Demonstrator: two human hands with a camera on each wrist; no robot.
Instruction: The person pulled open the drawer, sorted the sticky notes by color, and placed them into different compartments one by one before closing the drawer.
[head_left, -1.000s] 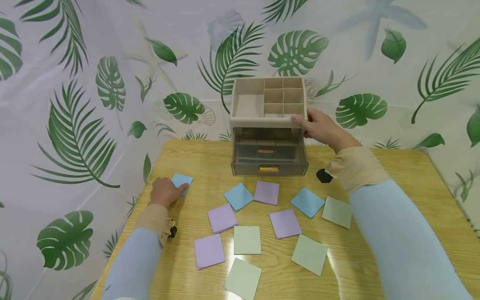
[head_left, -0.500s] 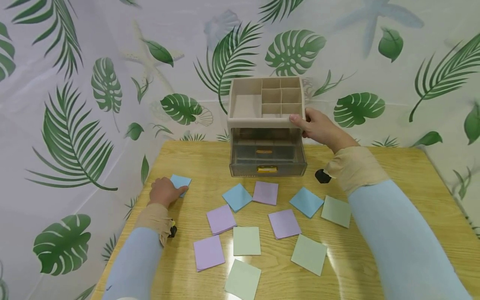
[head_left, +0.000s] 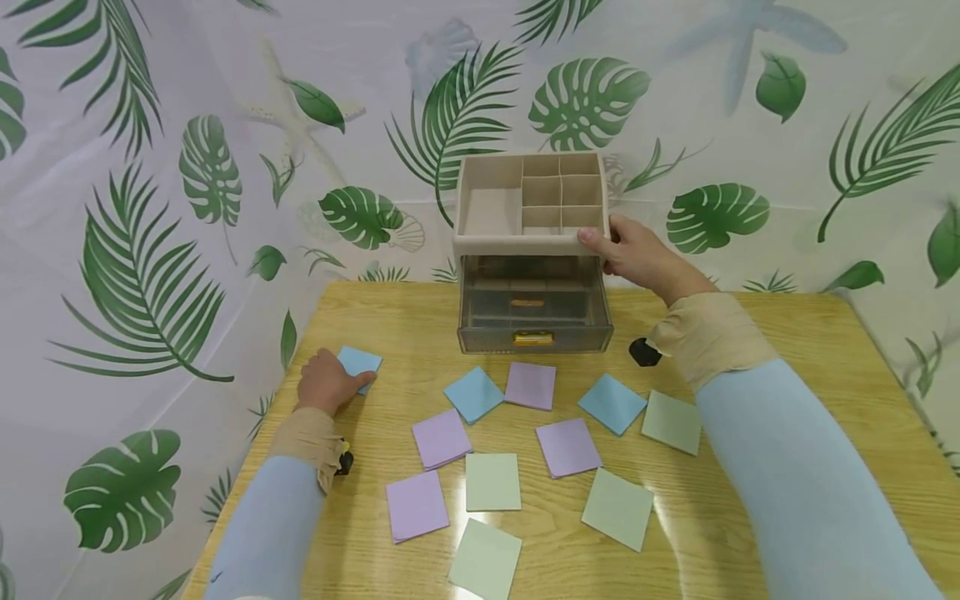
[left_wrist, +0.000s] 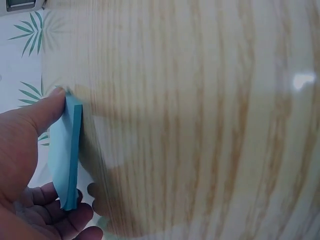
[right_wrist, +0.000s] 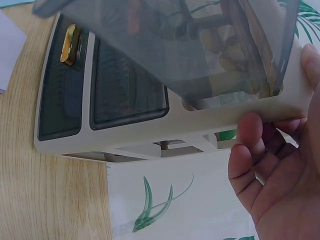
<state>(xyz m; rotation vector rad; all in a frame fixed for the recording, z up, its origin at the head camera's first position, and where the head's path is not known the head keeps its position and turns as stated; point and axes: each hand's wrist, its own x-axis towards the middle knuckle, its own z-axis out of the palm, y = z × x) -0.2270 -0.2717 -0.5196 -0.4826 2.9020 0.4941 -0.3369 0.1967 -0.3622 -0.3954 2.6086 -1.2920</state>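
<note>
At the table's left side my left hand [head_left: 326, 382] pinches a blue sticky note pad [head_left: 360, 363]. In the left wrist view, the thumb is on one edge of the blue pad [left_wrist: 70, 150] and the fingers on the opposite edge. My right hand [head_left: 637, 254] grips the upper right front corner of a beige desktop drawer organizer [head_left: 495, 244], thumb on the top rim, fingers at its side. A see-through grey drawer [head_left: 536, 333] with a gold handle is pulled out. The right wrist view shows the organizer [right_wrist: 200, 120] close beside the fingertips.
Several purple [head_left: 567, 447], green [head_left: 492, 482] and blue pads [head_left: 474, 394] lie scattered on the wooden table [head_left: 795, 467]. A small black object [head_left: 645, 352] is near the right cuff. A leaf-patterned sheet [head_left: 360, 100] hangs behind and at the left.
The head view has shifted very slightly. Both hands keep their holds, and the drawer and pads stay where they were.
</note>
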